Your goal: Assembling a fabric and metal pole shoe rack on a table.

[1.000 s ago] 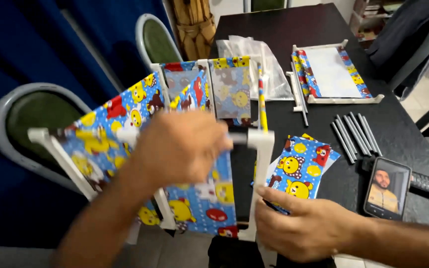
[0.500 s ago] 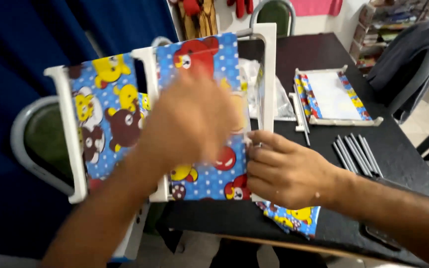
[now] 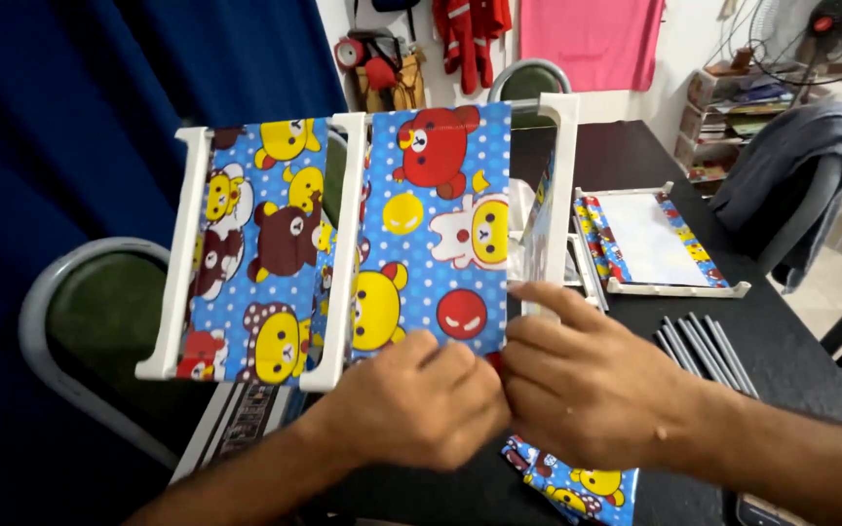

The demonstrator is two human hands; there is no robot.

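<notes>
At the near edge of the black table [image 3: 635, 156] lies a loose piece of blue cartoon-print cloth [image 3: 577, 482], partly under the right wrist. Just above it the two hands meet, knuckles touching. The left hand [image 3: 421, 399] is curled shut, its fingers pinching the lower edge of the printed fabric panel [image 3: 436, 224] near the panel's bottom right corner. The right hand [image 3: 587, 385] grips the same lower edge beside it, thumb and forefinger reaching up to the foot of the white rail on that side; how tightly the hidden fingers close I cannot tell.

The panel belongs to a white plastic frame [image 3: 348, 244] held upright in front of the person, above the table's near left corner. A second printed panel [image 3: 255, 248] fills the frame's left half.

To the right, near the table's right edge, a bundle of grey rods [image 3: 704, 351] lies flat. Beyond it, toward the far right part of the table, rests another white frame [image 3: 650, 244] with a pale panel and printed borders. A green-seated chair [image 3: 109, 321] stands off the table's left side, and a grey garment [image 3: 782, 166] drapes over a chair at the far right.
</notes>
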